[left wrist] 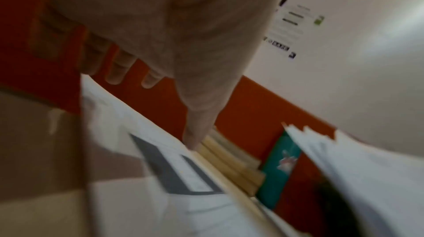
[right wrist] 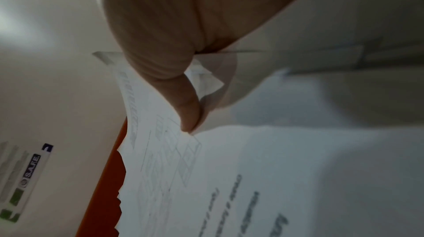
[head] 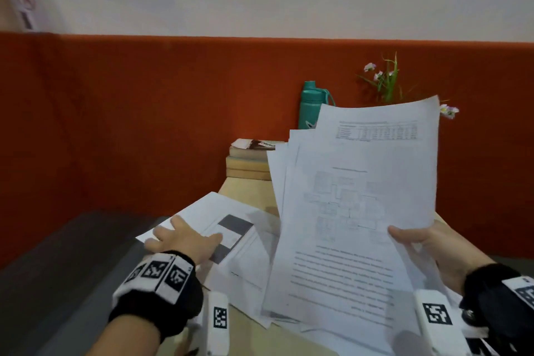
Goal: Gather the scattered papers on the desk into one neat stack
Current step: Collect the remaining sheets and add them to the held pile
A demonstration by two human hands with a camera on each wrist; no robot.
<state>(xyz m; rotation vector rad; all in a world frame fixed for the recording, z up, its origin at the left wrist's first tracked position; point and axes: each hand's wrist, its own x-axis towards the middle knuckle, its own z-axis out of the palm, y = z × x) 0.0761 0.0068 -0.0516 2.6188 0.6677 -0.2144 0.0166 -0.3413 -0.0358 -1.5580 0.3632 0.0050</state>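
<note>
My right hand [head: 416,243] pinches a fanned bundle of printed sheets [head: 355,211] by its right edge and holds it tilted up above the desk. In the right wrist view the thumb [right wrist: 188,113] presses on the top sheet [right wrist: 229,186]. More papers [head: 248,263] lie loose on the desk below the bundle. My left hand [head: 182,240] lies flat with spread fingers on a sheet that has a dark rectangle [head: 228,228] printed on it, at the desk's left edge. The left wrist view shows the straight fingers [left wrist: 119,66] above that sheet [left wrist: 174,173].
A short pile of books [head: 250,159] and a teal water bottle [head: 312,104] stand at the back by the orange partition [head: 144,124]. A small flowering plant [head: 387,81] rises behind the held sheets. The light wooden desk [head: 245,191] ends at left over grey floor.
</note>
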